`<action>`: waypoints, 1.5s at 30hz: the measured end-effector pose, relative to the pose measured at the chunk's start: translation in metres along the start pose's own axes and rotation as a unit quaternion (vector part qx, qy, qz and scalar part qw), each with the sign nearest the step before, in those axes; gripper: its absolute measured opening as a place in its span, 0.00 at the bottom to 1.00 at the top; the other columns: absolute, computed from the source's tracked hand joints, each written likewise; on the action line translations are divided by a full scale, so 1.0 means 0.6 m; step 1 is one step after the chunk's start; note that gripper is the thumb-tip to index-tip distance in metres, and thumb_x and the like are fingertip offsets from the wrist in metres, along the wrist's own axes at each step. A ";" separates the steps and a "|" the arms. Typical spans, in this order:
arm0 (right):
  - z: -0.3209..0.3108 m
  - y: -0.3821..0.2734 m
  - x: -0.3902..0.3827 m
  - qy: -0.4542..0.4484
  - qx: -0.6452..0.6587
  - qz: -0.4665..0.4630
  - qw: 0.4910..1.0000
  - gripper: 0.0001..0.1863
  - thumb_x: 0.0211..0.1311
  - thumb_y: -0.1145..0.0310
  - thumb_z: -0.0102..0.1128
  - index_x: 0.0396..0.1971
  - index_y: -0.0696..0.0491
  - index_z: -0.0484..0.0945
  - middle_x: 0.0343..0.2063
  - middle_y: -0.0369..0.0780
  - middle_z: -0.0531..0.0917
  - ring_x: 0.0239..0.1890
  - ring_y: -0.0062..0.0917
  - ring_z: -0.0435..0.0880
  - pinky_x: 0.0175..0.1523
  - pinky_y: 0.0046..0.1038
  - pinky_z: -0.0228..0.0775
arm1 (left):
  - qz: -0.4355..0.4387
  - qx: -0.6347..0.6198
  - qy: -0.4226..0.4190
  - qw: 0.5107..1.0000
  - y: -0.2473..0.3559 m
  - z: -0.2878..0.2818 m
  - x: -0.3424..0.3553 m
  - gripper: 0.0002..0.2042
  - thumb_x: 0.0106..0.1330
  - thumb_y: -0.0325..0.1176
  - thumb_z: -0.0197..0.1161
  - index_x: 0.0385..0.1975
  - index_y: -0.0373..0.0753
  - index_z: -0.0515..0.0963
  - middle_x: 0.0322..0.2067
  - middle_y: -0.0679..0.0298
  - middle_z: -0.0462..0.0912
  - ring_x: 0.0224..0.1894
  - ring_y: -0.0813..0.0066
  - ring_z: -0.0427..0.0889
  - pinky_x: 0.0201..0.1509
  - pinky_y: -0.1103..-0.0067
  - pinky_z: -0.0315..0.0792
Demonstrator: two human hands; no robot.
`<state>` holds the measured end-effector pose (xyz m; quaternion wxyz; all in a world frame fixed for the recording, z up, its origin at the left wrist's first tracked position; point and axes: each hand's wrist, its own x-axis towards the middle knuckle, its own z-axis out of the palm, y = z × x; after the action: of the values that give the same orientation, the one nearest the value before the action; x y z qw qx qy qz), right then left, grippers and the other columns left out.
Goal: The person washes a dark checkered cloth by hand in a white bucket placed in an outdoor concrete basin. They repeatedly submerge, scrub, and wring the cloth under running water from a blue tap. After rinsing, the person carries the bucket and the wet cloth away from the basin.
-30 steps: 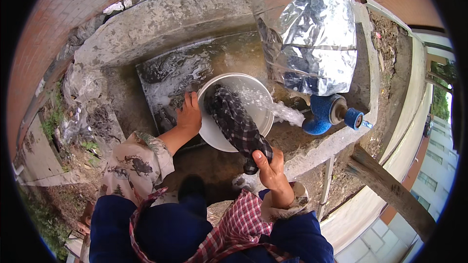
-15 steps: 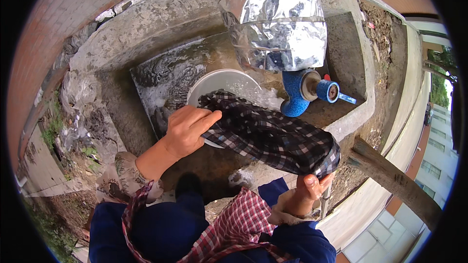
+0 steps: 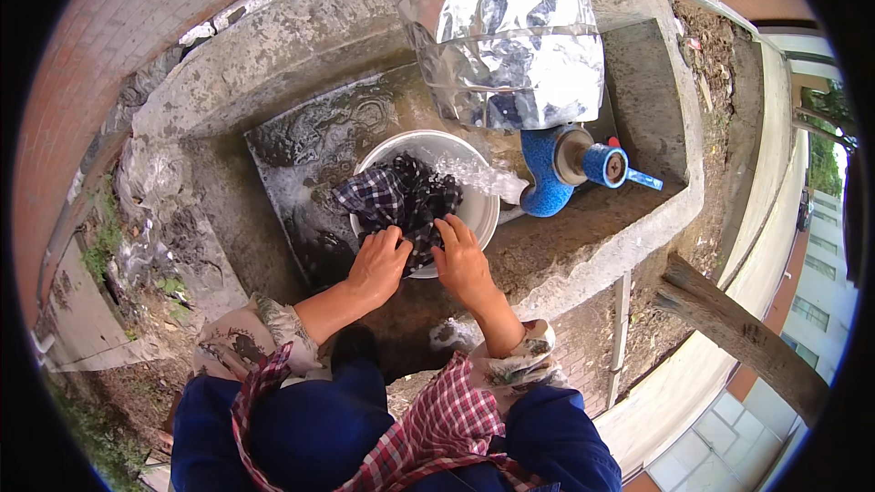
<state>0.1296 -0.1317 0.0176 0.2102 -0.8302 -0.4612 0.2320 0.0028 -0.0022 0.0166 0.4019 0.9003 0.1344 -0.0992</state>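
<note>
A dark plaid cloth is bunched in a white bucket inside a concrete sink, part of it lying over the bucket's left rim. My left hand has its fingers curled on the near part of the cloth at the bucket's front. Beside it, my right hand grips the cloth at the front right, fingertips partly hidden in it. A blue tap pours water into the bucket from the right.
A foil-wrapped pipe rises behind the tap. A brick wall curves along the left. A wooden beam runs at the lower right, with a pale building beyond. Soapy water covers the sink's bottom.
Half a second ago the cloth was stretched out sideways above the bucket between both hands. It is now down in the bucket, and my hands have moved closer together.
</note>
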 end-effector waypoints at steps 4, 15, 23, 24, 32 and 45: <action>0.129 0.018 0.065 -0.194 -0.079 0.094 0.973 0.30 0.47 0.68 0.56 0.54 0.49 0.61 0.59 0.50 0.54 0.53 0.51 0.63 0.48 0.49 0.63 | 0.009 0.091 -0.023 0.996 -0.040 0.010 -0.015 0.19 0.51 0.29 0.58 0.45 0.36 0.69 0.46 0.53 0.67 0.46 0.54 0.69 0.49 0.69 0.64; 0.304 0.133 0.164 -0.260 -0.216 0.324 0.884 0.35 0.43 0.63 0.61 0.55 0.47 0.60 0.59 0.43 0.52 0.55 0.43 0.64 0.45 0.59 0.61 | -0.017 -0.023 -0.018 0.999 -0.054 -0.049 -0.061 0.10 0.53 0.28 0.56 0.37 0.37 0.73 0.38 0.60 0.75 0.38 0.63 0.75 0.43 0.71 0.67; 0.309 0.228 0.177 -0.266 -0.176 0.180 0.931 0.26 0.41 0.59 0.61 0.44 0.52 0.72 0.48 0.45 0.68 0.55 0.42 0.62 0.48 0.53 0.60 | 0.026 -0.076 0.030 0.996 -0.048 -0.043 -0.031 0.08 0.54 0.28 0.55 0.34 0.37 0.73 0.32 0.61 0.76 0.34 0.63 0.76 0.39 0.71 0.68; 0.321 0.236 0.169 -0.177 -0.100 0.277 0.939 0.29 0.41 0.58 0.61 0.46 0.54 0.70 0.49 0.46 0.66 0.56 0.44 0.61 0.49 0.56 0.59 | 0.022 -0.086 0.027 0.996 -0.041 -0.050 -0.026 0.08 0.54 0.28 0.55 0.34 0.37 0.73 0.33 0.60 0.76 0.35 0.62 0.76 0.39 0.72 0.68; 0.222 0.093 0.185 -0.317 -0.193 0.128 0.920 0.33 0.39 0.58 0.64 0.51 0.48 0.67 0.55 0.44 0.59 0.58 0.45 0.58 0.51 0.61 0.52 | -0.034 -0.140 0.017 0.989 -0.044 -0.055 -0.031 0.07 0.55 0.28 0.55 0.34 0.37 0.73 0.33 0.58 0.76 0.34 0.59 0.76 0.38 0.71 0.70; 0.255 0.026 0.182 -0.222 -0.066 0.223 0.947 0.29 0.37 0.65 0.61 0.47 0.43 0.68 0.54 0.49 0.58 0.56 0.60 0.54 0.49 0.64 0.51 | -0.103 -0.187 0.089 0.973 -0.062 -0.053 -0.034 0.07 0.56 0.25 0.55 0.34 0.34 0.74 0.31 0.57 0.77 0.29 0.61 0.77 0.33 0.75 0.71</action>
<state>0.1023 -0.0244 -0.1347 -0.0098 -0.8512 -0.3135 0.4209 -0.0263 0.0424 0.0176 0.5368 0.7961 0.2775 -0.0323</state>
